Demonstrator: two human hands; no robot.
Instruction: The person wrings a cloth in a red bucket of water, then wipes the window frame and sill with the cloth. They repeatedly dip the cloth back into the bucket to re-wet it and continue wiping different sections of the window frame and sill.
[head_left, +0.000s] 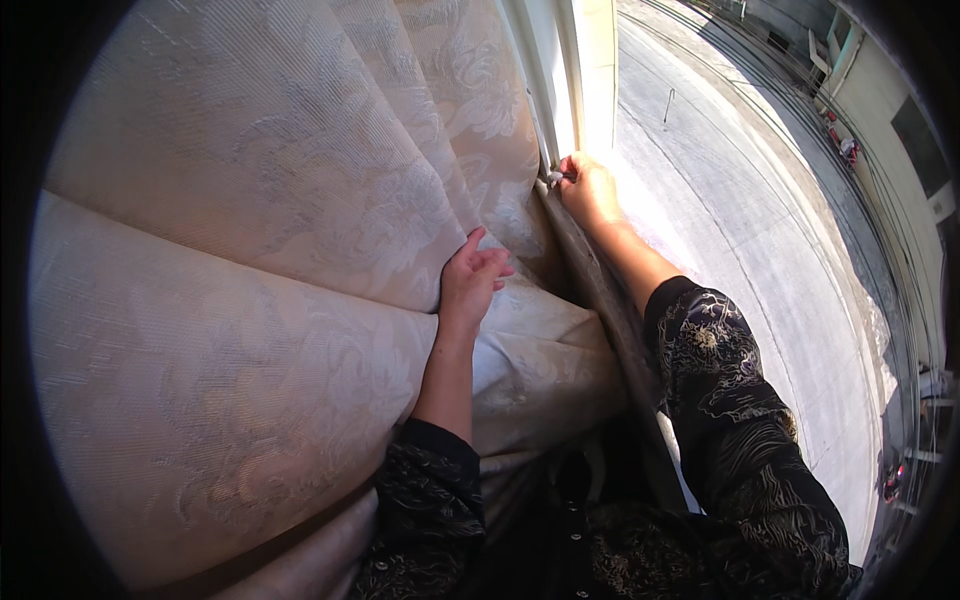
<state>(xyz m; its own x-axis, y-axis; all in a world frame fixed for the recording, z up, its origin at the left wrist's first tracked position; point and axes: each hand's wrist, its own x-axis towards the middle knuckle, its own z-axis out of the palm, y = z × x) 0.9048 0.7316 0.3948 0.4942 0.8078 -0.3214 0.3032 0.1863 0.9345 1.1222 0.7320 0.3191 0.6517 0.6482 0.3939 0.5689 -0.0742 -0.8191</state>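
A beige patterned curtain (270, 157) hangs in heavy folds before me and to my left. Against its folds rests my left hand (474, 276), with its fingers apart and slightly bent. My right hand (592, 191) reaches out to the lower end of the pale window frame (553, 75). Its fingertips pinch a small dark object with a whitish tip (556, 177), too small to identify, which meets the frame just above the sill. The worn window sill (581, 247) runs down between my two arms.
Beyond the sill, far below, lies a sunlit concrete street (720, 195). Several overhead cables (889, 195) cross in front of a building (877, 75) on the far side. Gathered curtain cloth (547, 367) lies against the sill near my body.
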